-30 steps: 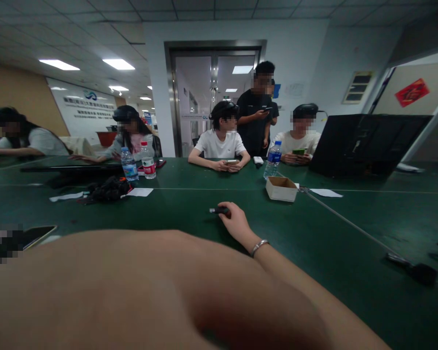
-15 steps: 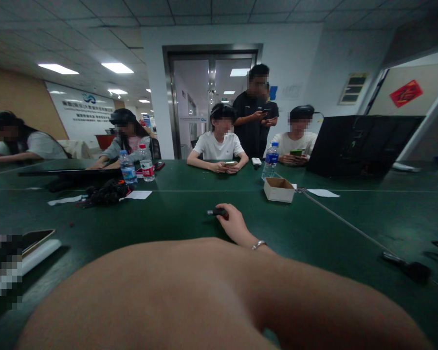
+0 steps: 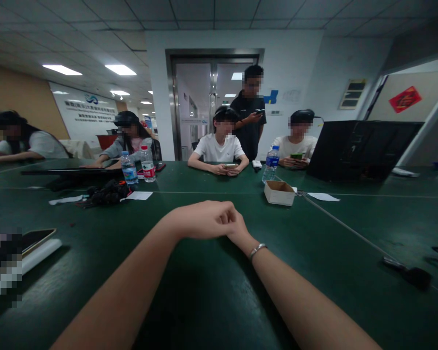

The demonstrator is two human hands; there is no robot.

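Note:
My left hand [image 3: 200,219] is bent at the wrist over the table, its fingers curled in against my right hand [image 3: 240,232]. The two hands touch just above the green tabletop [image 3: 204,287]. My right hand is closed and wears a silver bracelet [image 3: 258,250] at the wrist. The small black stick with a silver end, seen in my right fingers a moment earlier, is hidden behind my left hand. Whatever my left fingers grip cannot be made out.
Beyond my hands stand an open cardboard box [image 3: 279,193] and a water bottle [image 3: 270,164]. A black monitor [image 3: 361,148] is at right, a black brush-like thing [image 3: 409,274] nearer. At left lie a tangled black bundle [image 3: 107,193] and a phone [image 3: 38,240]. Several people sit opposite.
My left arm, which crossed low in front of the camera, has swung forward, and its hand has come onto my right hand, covering the black stick. My right hand has stayed nearly in place.

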